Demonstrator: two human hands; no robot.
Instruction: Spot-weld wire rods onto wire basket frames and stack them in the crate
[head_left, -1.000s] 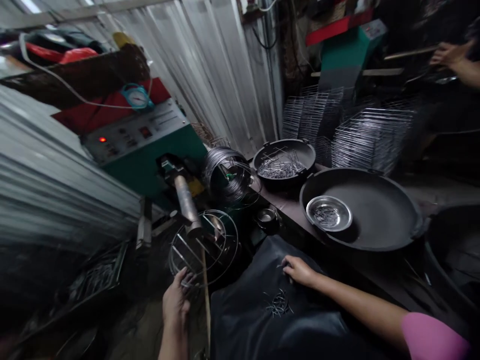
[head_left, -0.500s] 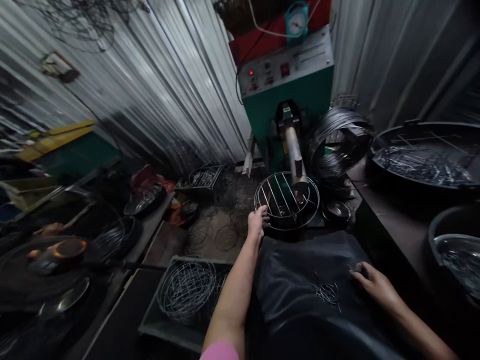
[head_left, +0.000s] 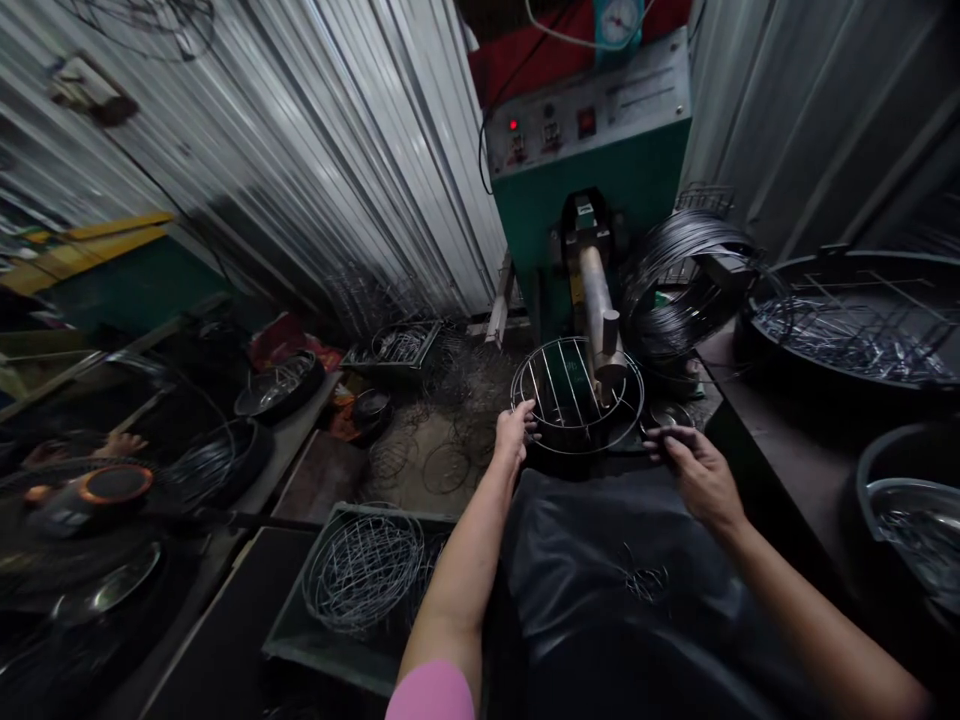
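Note:
My left hand (head_left: 514, 434) is closed on the left rim of a round wire rack (head_left: 568, 385), which has two rings and several parallel bars. The rack sits level under the electrode arm (head_left: 600, 310) of a green machine (head_left: 592, 165), whose tip reaches down inside the ring. My right hand (head_left: 697, 470) is in a pinch just right of the rack, with what looks like a short bent wire (head_left: 643, 426) at its fingertips. A small pile of short bent wires (head_left: 646, 582) lies on the dark apron (head_left: 585, 530) over my lap.
A coil of wire (head_left: 686, 285) stands right of the machine. Large black pans (head_left: 847, 360) of wire pieces line the right-hand bench. At lower left a bin (head_left: 300, 620) holds wire racks (head_left: 366, 570). Another person's hand (head_left: 124, 444) shows at far left.
My right hand has moved up and left from beside the apron to near the rack's right side. My left hand stays on the rim. The view has shifted slightly.

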